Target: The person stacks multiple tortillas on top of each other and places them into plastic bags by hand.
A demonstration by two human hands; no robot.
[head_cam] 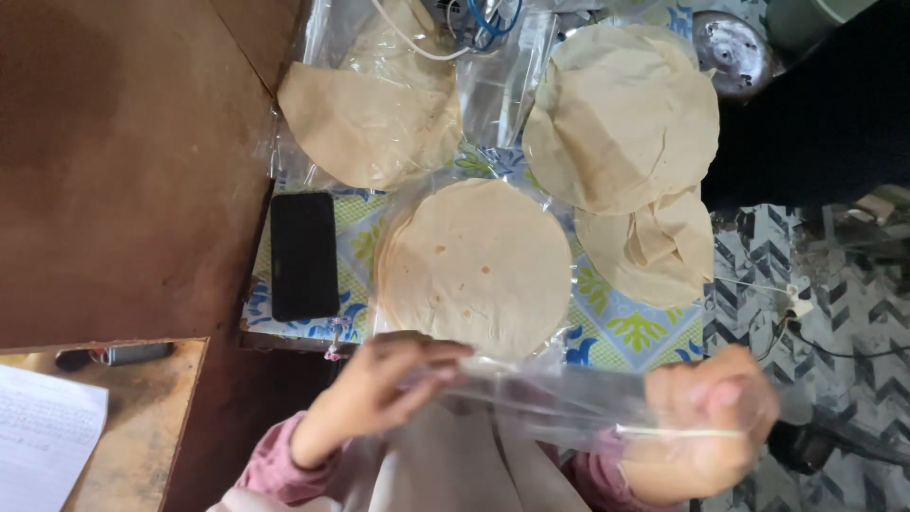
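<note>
My left hand (379,384) and my right hand (706,422) pinch the two ends of a clear plastic bag (550,398), stretched flat between them at the near edge of the table. Inside the bag, just beyond my hands, lies a round stack of pale flatbreads (474,265). My sleeves are pink.
A big pile of loose flatbreads (621,114) lies at the back right, with folded ones (654,246) below it. Another bagged stack (370,118) lies at the back left. A black phone (303,254) rests on the patterned tablecloth (626,332). A sheet of paper (43,431) sits lower left.
</note>
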